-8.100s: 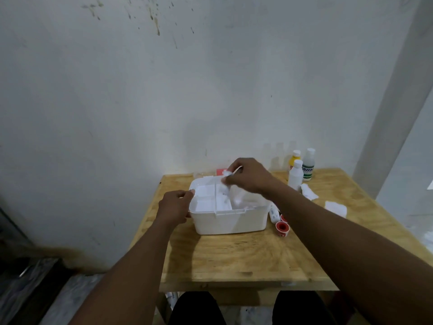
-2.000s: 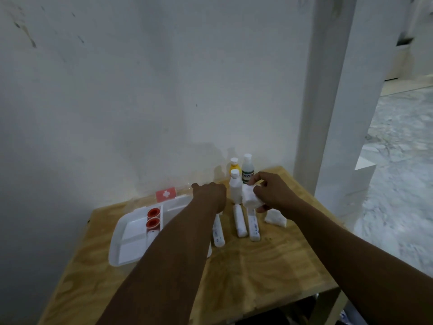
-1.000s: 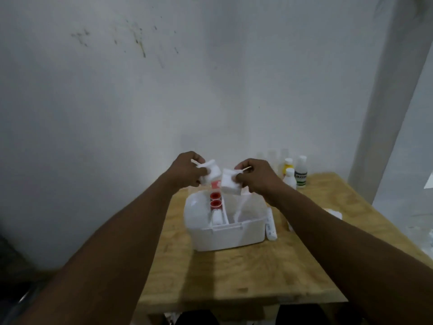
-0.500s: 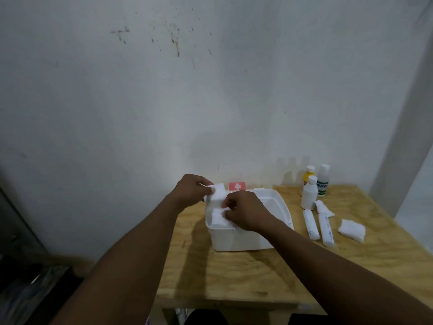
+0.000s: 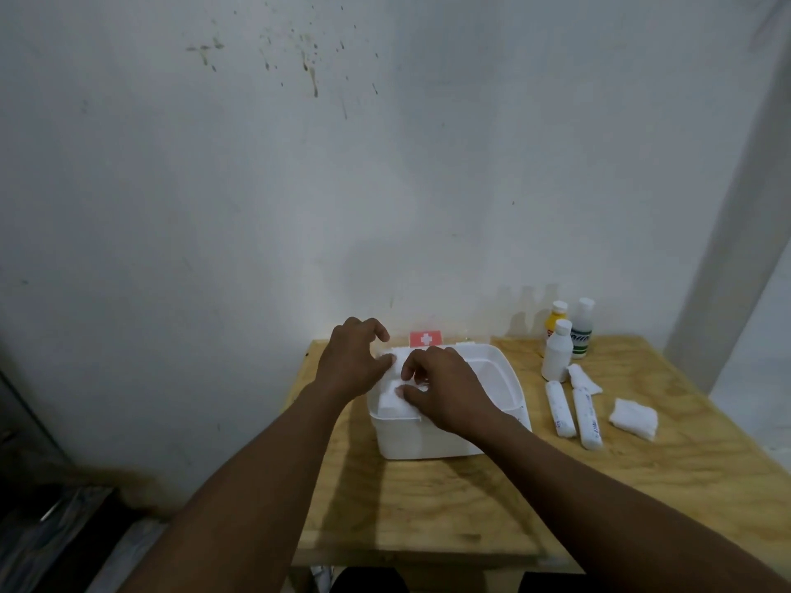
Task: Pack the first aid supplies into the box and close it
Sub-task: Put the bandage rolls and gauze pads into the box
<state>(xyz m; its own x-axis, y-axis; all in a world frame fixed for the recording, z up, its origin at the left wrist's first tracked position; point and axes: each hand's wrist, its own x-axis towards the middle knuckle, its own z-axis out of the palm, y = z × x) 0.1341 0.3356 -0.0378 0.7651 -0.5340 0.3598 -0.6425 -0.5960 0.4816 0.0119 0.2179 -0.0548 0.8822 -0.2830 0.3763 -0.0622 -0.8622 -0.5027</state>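
The white first aid box (image 5: 511, 385) stands open on the wooden table (image 5: 428, 502), its red-cross lid label (image 5: 426, 338) behind it. Both hands are over the box's left end. My right hand (image 5: 449, 393) pinches a white gauze pad (image 5: 417, 380) between thumb and forefinger, low in the box. My left hand (image 5: 353, 361) hovers at the far-left corner with curled, spread fingers, its thumb against another gauze pad (image 5: 396, 360). What lies under the hands is hidden.
Right of the box stand a yellow bottle (image 5: 555, 325), a green-labelled bottle (image 5: 581, 329) and a white bottle (image 5: 556, 350). Two bandage rolls (image 5: 573, 413), a small white packet (image 5: 583, 377) and a loose gauze pad (image 5: 633, 419) lie nearby. A wall rises just behind.
Both hands brought gauze pads from above the box down into its left end. My left hand's fingers have since loosened and lifted off its pad.
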